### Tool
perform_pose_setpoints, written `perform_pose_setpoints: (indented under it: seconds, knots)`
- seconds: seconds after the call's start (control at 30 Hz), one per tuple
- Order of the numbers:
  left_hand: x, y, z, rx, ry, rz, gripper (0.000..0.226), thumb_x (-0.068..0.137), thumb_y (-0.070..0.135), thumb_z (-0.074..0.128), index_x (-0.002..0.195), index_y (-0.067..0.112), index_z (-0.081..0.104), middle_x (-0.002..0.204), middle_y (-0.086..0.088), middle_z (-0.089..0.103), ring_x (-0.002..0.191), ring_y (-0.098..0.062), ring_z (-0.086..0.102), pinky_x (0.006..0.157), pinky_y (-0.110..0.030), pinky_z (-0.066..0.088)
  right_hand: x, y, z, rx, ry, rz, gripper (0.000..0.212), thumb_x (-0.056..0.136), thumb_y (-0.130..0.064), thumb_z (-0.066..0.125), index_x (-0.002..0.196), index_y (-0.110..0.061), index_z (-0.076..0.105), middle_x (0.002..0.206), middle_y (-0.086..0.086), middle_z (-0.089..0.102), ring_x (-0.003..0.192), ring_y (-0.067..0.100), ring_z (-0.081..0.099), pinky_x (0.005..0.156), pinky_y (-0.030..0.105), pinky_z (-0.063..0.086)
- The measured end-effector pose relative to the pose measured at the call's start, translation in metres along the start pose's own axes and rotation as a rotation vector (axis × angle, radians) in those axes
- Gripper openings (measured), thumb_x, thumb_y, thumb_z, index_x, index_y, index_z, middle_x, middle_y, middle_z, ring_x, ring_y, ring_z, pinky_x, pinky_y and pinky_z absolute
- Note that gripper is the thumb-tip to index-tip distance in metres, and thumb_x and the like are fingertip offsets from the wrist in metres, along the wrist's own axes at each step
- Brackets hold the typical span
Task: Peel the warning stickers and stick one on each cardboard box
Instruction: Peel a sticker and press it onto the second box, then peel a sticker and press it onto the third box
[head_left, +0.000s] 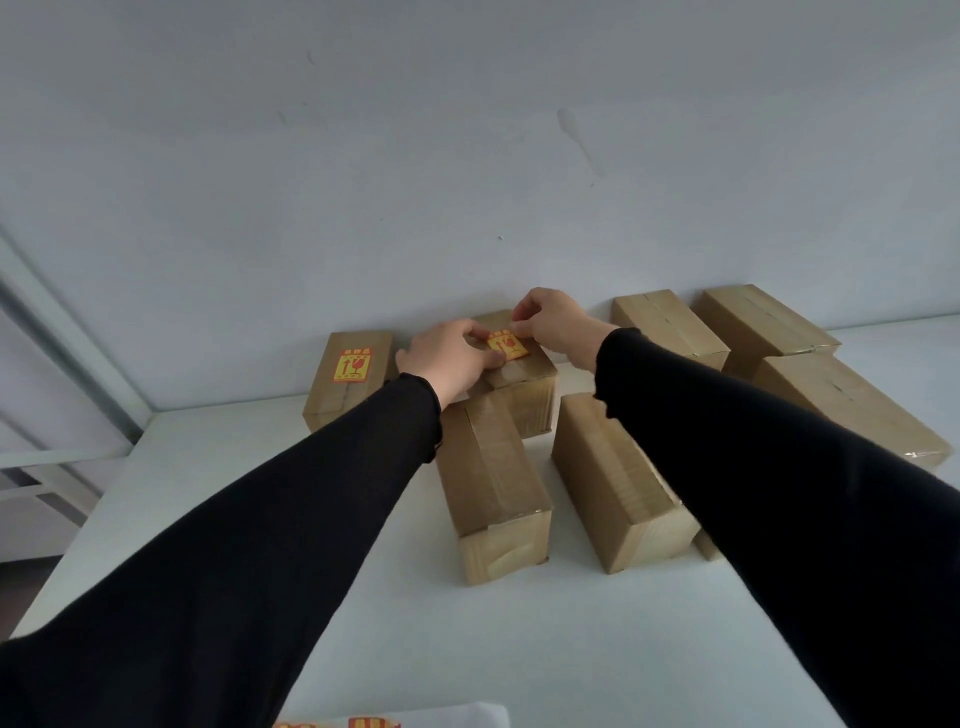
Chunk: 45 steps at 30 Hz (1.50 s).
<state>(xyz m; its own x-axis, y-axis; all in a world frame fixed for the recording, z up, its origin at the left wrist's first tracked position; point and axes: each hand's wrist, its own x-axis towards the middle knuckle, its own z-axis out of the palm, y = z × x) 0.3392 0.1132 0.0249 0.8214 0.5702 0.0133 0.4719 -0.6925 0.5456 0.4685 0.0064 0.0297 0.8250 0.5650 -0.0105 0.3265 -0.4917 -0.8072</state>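
Observation:
Several brown cardboard boxes lie on a white table (545, 649). The far-left box (332, 400) carries a yellow and red warning sticker (353, 365) on its top. On the back middle box (524, 395) lies a second warning sticker (507, 346). My left hand (449, 358) pinches its near edge and my right hand (553, 319) pinches its far corner, both pressing it onto the box top. Two front boxes (493, 483) (613, 483) and the three right boxes (670, 322) (758, 317) (852, 405) are bare on top.
A white sticker sheet (410, 717) with more yellow and red stickers shows at the bottom edge. A pale wall rises directly behind the boxes. The table's left edge drops off beside a grey frame (67, 353).

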Motion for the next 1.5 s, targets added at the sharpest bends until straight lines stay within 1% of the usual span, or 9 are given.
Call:
perform_pose_setpoints:
  seconds: [0.07, 0.13, 0.3, 0.47, 0.6, 0.77, 0.93, 1.23, 1.5]
  knots:
    - [0.002, -0.001, -0.002, -0.042, -0.037, -0.013, 0.047, 0.073, 0.062, 0.067, 0.116, 0.043, 0.065, 0.128, 0.007, 0.063, 0.119, -0.025, 0.056, 0.101, -0.048, 0.041, -0.006, 0.002, -0.012, 0.005, -0.145, -0.016, 0.028, 0.087, -0.008, 0.072, 0.114, -0.011, 0.062, 0.117, 0.004, 0.058, 0.103, 0.020, 0.056, 0.081, 0.027, 0.048]
    - [0.005, -0.001, -0.003, -0.080, -0.072, -0.013, 0.051, 0.066, 0.064, 0.065, 0.113, 0.044, 0.064, 0.128, 0.006, 0.063, 0.119, -0.025, 0.056, 0.103, -0.049, 0.041, -0.012, 0.004, -0.017, -0.133, -0.184, -0.061, 0.035, 0.086, -0.009, 0.073, 0.118, -0.014, 0.060, 0.124, 0.001, 0.055, 0.111, 0.020, 0.054, 0.090, 0.029, 0.046]
    - [0.011, -0.001, -0.003, 0.003, -0.094, -0.010, 0.050, 0.072, 0.062, 0.067, 0.118, 0.045, 0.063, 0.125, 0.008, 0.064, 0.118, -0.025, 0.057, 0.104, -0.048, 0.038, -0.022, 0.004, -0.006, -0.210, -0.069, -0.097, 0.035, 0.090, -0.008, 0.068, 0.123, -0.014, 0.057, 0.130, 0.003, 0.053, 0.106, 0.019, 0.054, 0.083, 0.030, 0.048]
    - [0.006, 0.006, -0.005, 0.131, -0.033, 0.005, 0.049, 0.080, 0.059, 0.065, 0.126, 0.043, 0.059, 0.130, 0.006, 0.063, 0.119, -0.025, 0.056, 0.103, -0.047, 0.039, -0.038, 0.004, -0.007, -0.214, 0.019, -0.112, 0.033, 0.092, -0.009, 0.063, 0.124, -0.012, 0.056, 0.128, 0.004, 0.057, 0.107, 0.019, 0.055, 0.084, 0.028, 0.045]
    - [-0.008, 0.007, -0.016, 0.157, 0.094, 0.103, 0.044, 0.093, 0.046, 0.059, 0.134, 0.033, 0.055, 0.135, -0.001, 0.061, 0.124, -0.029, 0.053, 0.102, -0.049, 0.043, -0.064, -0.003, -0.021, -0.281, 0.114, -0.164, 0.034, 0.094, -0.004, 0.055, 0.126, -0.014, 0.055, 0.128, 0.003, 0.057, 0.098, 0.014, 0.051, 0.077, 0.025, 0.041]
    - [-0.056, -0.003, -0.057, 0.176, 0.148, 0.169, 0.026, 0.095, 0.036, 0.050, 0.117, 0.033, 0.064, 0.119, 0.001, 0.065, 0.111, -0.026, 0.058, 0.097, -0.046, 0.045, -0.126, -0.013, -0.037, -0.414, 0.153, -0.289, 0.027, 0.096, -0.010, 0.052, 0.122, -0.017, 0.057, 0.125, 0.002, 0.058, 0.092, 0.013, 0.052, 0.074, 0.026, 0.040]
    - [-0.135, -0.031, -0.083, 0.123, 0.147, 0.312, 0.015, 0.095, 0.030, 0.057, 0.102, 0.031, 0.070, 0.102, 0.004, 0.062, 0.097, -0.019, 0.058, 0.082, -0.035, 0.048, -0.202, -0.021, -0.035, -0.483, 0.164, -0.431, 0.020, 0.095, -0.016, 0.054, 0.113, -0.018, 0.062, 0.113, -0.002, 0.061, 0.098, 0.017, 0.055, 0.075, 0.030, 0.043]
    - [-0.283, -0.097, -0.068, 0.180, 0.018, 0.313, 0.018, 0.096, 0.030, 0.059, 0.112, 0.027, 0.069, 0.108, 0.008, 0.062, 0.102, -0.016, 0.054, 0.088, -0.039, 0.046, -0.323, -0.019, 0.035, -0.453, 0.007, -0.500, 0.021, 0.093, -0.018, 0.057, 0.112, -0.016, 0.067, 0.108, 0.001, 0.064, 0.100, 0.021, 0.056, 0.081, 0.037, 0.050]
    - [-0.326, -0.146, -0.025, 0.208, -0.127, 0.143, 0.037, 0.093, 0.034, 0.062, 0.128, 0.023, 0.058, 0.126, 0.001, 0.058, 0.117, -0.020, 0.053, 0.096, -0.040, 0.047, -0.376, 0.011, 0.116, -0.391, -0.112, -0.359, 0.020, 0.093, -0.022, 0.061, 0.112, -0.016, 0.059, 0.106, -0.001, 0.063, 0.087, 0.019, 0.059, 0.072, 0.033, 0.049]
